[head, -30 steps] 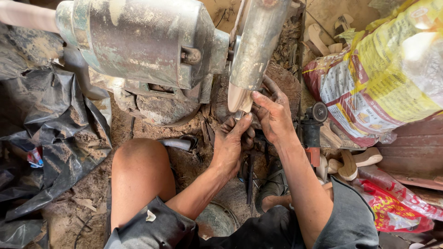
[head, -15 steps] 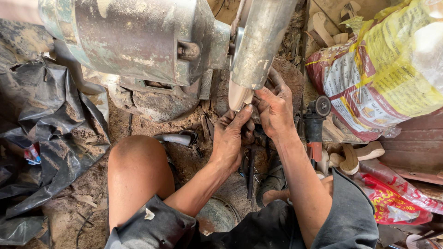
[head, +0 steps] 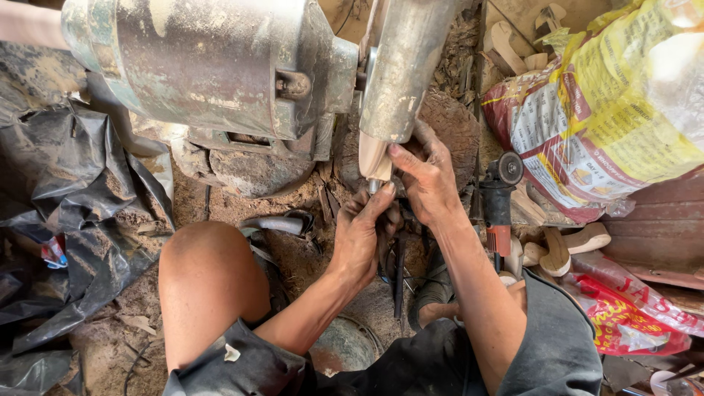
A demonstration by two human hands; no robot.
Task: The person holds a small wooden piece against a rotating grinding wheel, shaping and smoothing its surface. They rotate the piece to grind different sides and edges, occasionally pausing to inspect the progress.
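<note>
A pale wooden piece (head: 375,158) is pressed up against the underside of the metal guard (head: 402,70) of a bench grinder. My left hand (head: 363,235) grips its lower end from below, fingers closed around it. My right hand (head: 427,176) holds its upper right side, thumb against the wood. The grinder's dusty motor housing (head: 213,62) fills the upper left. My bare knee (head: 209,282) is bent at the lower left.
Black plastic sheeting (head: 70,213) lies on the left. An angle grinder (head: 499,198) stands to the right of my hands. A printed sack (head: 609,110) and carved wooden pieces (head: 561,246) sit at the right. Sawdust covers the ground.
The view has shifted slightly closer. Both hands stay on the wooden piece at the guard, with the left hand a little lower under it.
</note>
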